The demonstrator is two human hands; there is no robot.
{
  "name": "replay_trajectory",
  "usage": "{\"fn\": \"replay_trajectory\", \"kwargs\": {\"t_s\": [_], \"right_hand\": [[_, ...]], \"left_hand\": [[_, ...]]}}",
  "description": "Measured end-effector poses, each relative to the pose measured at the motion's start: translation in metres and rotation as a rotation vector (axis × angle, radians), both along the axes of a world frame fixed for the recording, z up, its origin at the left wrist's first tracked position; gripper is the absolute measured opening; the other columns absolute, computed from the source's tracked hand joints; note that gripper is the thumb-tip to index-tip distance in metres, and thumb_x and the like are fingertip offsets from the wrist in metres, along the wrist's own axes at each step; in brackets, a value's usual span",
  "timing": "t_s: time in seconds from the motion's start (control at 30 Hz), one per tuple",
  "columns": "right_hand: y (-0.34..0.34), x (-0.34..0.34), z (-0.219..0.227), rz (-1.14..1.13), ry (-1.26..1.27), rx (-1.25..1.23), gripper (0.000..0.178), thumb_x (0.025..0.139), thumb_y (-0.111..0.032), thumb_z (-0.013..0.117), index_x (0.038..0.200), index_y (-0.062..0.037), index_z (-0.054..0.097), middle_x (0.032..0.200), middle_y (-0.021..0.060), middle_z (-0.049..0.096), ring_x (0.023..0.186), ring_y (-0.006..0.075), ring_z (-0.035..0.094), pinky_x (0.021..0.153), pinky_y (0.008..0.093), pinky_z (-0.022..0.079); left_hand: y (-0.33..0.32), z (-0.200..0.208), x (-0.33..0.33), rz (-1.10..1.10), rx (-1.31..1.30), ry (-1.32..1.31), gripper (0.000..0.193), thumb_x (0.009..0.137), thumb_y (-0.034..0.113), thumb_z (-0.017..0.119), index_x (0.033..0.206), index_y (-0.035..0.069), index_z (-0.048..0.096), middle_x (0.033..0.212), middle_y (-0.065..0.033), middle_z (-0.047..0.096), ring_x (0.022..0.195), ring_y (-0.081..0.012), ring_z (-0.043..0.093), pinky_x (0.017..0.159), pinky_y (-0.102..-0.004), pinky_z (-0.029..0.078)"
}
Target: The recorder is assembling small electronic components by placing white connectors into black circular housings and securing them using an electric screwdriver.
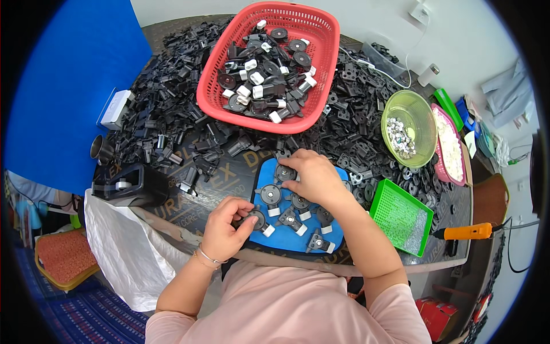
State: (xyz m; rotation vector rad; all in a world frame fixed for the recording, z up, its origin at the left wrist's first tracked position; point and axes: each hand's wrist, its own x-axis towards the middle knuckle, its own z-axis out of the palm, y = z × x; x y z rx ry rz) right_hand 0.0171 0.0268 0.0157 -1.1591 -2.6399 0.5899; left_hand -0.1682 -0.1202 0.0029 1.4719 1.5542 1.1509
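Observation:
A blue mat [277, 238] with a black edge lies in front of me, bearing several black plastic parts with round discs and white ends. My left hand [226, 226] is at its left edge, thumb and fingers closed on a black disc part [259, 220] whose white end points toward me. At the far side of the mat, my right hand [314, 176] has its thumb and fingertips around another black disc part [284, 172]. Between the hands sits a disc part [270, 195] that neither touches. Nearer me lies a part with a bracket face [317, 242].
Loose black parts [172, 92] are heaped across the table behind the mat. A red basket [207, 86] of assembled parts stands on them. At right are a yellow-green basket [391, 103] of small metal pieces, a green tray [382, 200] and an orange-handled tool [467, 231]. A black tape dispenser [143, 186] sits left.

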Motion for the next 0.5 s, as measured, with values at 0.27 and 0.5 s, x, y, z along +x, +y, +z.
{"fn": "replay_trajectory", "kwargs": {"t_s": [0.27, 0.5], "right_hand": [[0.002, -0.0034, -0.0051, 0.016, 0.04, 0.003, 0.047, 0.068, -0.012, 0.073, 0.114, -0.0068, 0.063, 0.108, 0.0119, 0.058, 0.1, 0.0298, 0.058, 0.089, 0.0374, 0.046], [0.0046, -0.0077, -0.0067, 0.034, -0.011, -0.042, 0.048, 0.066, -0.012, 0.072, 0.113, -0.0047, 0.063, 0.106, 0.0129, 0.058, 0.099, 0.0305, 0.058, 0.088, 0.0371, 0.048]], "left_hand": [[-0.0011, 0.0004, -0.0005, -0.002, 0.007, 0.013, 0.02, 0.076, 0.004, 0.068, 0.094, 0.002, 0.061, 0.087, -0.0069, 0.058, 0.073, -0.0158, 0.057, 0.065, -0.0255, 0.046], [-0.0029, 0.0015, -0.0001, -0.006, -0.002, 0.016, 0.02, 0.076, 0.003, 0.068, 0.095, 0.002, 0.06, 0.088, -0.0069, 0.058, 0.074, -0.0149, 0.057, 0.067, -0.025, 0.046]]}}
